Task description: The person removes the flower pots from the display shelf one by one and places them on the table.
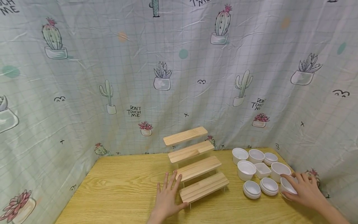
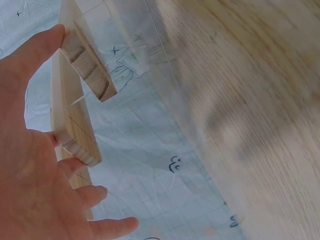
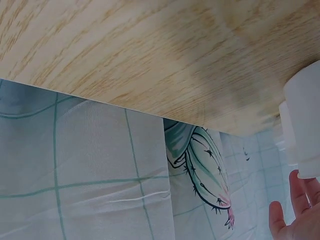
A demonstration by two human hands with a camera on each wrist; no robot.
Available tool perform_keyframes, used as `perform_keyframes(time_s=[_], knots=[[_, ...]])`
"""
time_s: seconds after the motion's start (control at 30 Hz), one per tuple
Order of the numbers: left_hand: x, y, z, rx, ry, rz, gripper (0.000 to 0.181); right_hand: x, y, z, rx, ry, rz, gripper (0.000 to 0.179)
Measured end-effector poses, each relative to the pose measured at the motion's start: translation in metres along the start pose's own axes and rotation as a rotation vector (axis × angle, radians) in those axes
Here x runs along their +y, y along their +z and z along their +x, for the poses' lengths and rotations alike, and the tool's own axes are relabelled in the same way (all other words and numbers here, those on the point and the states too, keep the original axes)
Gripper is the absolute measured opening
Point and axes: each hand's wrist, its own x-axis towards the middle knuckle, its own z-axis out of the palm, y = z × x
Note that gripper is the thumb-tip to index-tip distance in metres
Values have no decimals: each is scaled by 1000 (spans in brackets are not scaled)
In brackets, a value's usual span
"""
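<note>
A four-step wooden display stand with clear supports stands mid-table. My left hand is at its left end with fingers spread. In the left wrist view the thumb touches the end of one wooden step, and a finger lies by the end of the step beside it. At the right front of the table, my right hand grips a round white plastic bowl, thumb on the near side and fingers over the rim. The right wrist view shows part of a white bowl with fingertips at its rim.
Several white containers are grouped left of and behind the gripped bowl, among them a deep cup, a square dish and a wide bowl. A cactus-print curtain surrounds the wood-grain table at the back and sides.
</note>
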Motion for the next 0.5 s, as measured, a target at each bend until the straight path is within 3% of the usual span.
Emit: perform_keyframes(time_s=[0.2, 0.5], knots=[[0, 0, 0, -1, 1, 5, 96, 0, 0, -1, -13, 21, 3, 66], [0, -3, 1, -21, 28, -6, 95, -5, -7, -1, -122, 102, 32, 69]])
